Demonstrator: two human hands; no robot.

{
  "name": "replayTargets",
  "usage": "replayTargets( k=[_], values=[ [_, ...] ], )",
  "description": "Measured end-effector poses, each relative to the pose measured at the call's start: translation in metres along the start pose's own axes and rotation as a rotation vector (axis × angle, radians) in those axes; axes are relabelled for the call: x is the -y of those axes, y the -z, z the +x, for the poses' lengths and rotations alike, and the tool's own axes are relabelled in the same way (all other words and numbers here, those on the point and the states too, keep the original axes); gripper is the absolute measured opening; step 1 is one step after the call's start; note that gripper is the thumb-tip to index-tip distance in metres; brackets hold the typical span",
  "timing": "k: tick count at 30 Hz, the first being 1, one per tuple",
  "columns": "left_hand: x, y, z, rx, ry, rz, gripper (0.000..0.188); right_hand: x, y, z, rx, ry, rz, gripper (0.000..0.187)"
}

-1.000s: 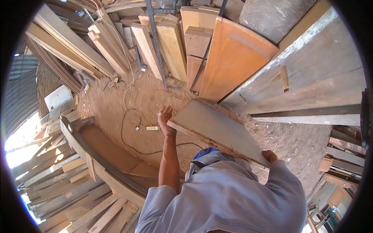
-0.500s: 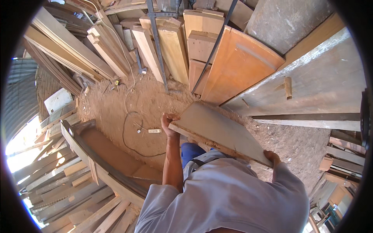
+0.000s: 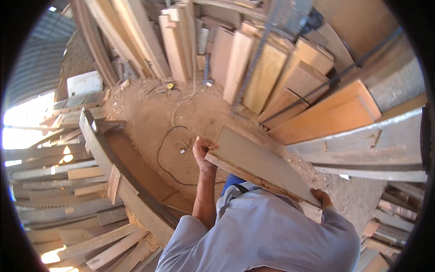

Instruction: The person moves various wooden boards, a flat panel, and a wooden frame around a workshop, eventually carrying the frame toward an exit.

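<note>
A broad grey-brown wooden board (image 3: 263,163) with a rough, worn near edge is held in front of my body, slanting down from left to right. My left hand (image 3: 203,149) grips its left end, with the thumb along the corner and the fingers bent round it. At the opposite end, my right hand (image 3: 321,198) is wrapped on the board's right edge; part of its fingers is hidden behind the wood. The board is off the ground, close to my waist.
A long wooden trough-like frame (image 3: 136,192) stands at my left. Planks (image 3: 267,75) and an orange panel (image 3: 328,113) lean along the far side. A dark cable (image 3: 159,152) curls over the dirt floor (image 3: 140,97). Stacked timber (image 3: 81,206) lies beyond the frame.
My view has turned left, so the leaning planks and orange panel sit further right. The board stays in both hands, with a similar slant. A small pale block on the floor is no longer visible.
</note>
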State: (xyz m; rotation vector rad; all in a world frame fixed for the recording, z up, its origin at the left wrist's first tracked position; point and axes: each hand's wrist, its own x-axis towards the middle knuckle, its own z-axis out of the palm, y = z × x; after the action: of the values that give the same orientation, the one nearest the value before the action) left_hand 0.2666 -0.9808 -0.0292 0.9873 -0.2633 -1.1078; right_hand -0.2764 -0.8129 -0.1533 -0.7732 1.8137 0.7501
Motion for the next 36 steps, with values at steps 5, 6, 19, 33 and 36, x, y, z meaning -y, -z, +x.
replayTargets(
  k=[5,6,19,33,36],
  values=[
    [-0.085,0.045,0.039,-0.015,-0.104,-0.013,0.033,0.112,-0.001,-0.013,-0.03,0.184,-0.153,0.065],
    [-0.1,0.051,0.045,-0.013,-0.152,-0.003,0.033,0.134,0.0,-0.017,-0.053,0.225,-0.197,0.066],
    [-0.23,0.107,0.141,-0.113,-0.354,0.007,0.037,0.381,0.016,-0.067,-0.094,0.358,-0.204,0.067],
    [-0.32,0.126,0.34,-0.293,-0.349,-0.01,0.034,0.592,0.082,-0.036,-0.054,0.442,-0.511,0.062],
    [-0.353,0.124,0.366,-0.312,-0.349,0.037,0.033,0.643,0.088,-0.055,-0.05,0.454,-0.55,0.062]
  ],
)
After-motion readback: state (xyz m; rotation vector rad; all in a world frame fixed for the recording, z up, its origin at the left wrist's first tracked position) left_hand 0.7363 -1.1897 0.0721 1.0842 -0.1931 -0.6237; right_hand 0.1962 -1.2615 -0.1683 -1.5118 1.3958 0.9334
